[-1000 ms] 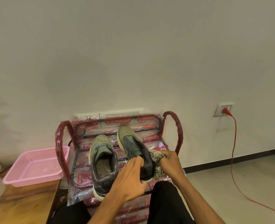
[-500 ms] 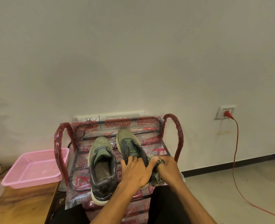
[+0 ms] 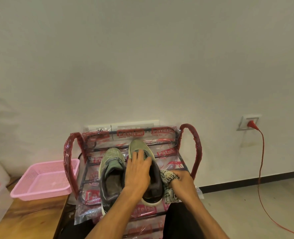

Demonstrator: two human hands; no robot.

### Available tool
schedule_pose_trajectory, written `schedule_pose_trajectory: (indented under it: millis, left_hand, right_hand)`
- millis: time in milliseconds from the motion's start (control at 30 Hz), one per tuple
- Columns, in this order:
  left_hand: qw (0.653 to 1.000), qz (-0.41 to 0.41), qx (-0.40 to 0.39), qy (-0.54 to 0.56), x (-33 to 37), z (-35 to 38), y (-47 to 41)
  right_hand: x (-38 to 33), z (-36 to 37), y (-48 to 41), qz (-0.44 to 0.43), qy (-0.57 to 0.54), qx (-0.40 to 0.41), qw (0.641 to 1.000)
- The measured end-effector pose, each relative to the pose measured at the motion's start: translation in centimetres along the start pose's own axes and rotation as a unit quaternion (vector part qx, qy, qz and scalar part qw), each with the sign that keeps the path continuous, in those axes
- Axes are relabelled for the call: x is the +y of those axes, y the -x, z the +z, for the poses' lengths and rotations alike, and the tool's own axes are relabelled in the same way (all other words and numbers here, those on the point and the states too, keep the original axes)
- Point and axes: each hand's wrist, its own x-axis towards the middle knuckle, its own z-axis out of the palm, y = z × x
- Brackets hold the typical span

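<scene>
The right-side shoe (image 3: 136,145) lies on the top tier of the plastic-wrapped shoe rack (image 3: 197,149), pressed under the flat, spread fingers of the left hand (image 3: 138,169), while the right hand (image 3: 182,181) clutches a patterned cloth (image 3: 167,176) just beside it, so a hard wipe could skid it off the slick bars.

Soft, dim, greenish indoor light, faint shadows, wide-angle bending at slightly blurred edges.
</scene>
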Motion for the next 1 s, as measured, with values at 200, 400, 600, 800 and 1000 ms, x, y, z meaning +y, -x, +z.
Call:
schedule_pose_trajectory:
  millis: [200, 400, 600, 800, 1000]
  left_hand:
    - [0.999, -0.012, -0.005, 0.033, -1.1, 0.6, -1.2]
    - [0.99, -0.036, 0.067, 0.12, -1.0, 0.2, -1.3]
    - [0.97, -0.011, 0.101, 0.221, -1.5, 0.2, -1.4]
    - [0.954, -0.024, 0.086, 0.288, -2.2, 1.1, -1.6]
    - [0.975, -0.027, 0.023, 0.217, -1.4, 0.9, -2.1]
  right_hand:
    - [0.0, 0.0, -0.2, -0.004, 0.003, -0.005, 1.0]
    - [-0.4, -0.5, 0.2, 0.001, -0.007, -0.024, 1.0]
    - [0.3, -0.5, -0.8, 0.009, 0.015, -0.015, 1.0]
    - [0.1, 0.2, -1.9, 0.022, -0.011, 0.082, 0.996]
    - [-2.8, 1.8, -2.9, -0.079, 0.017, 0.027, 0.996]
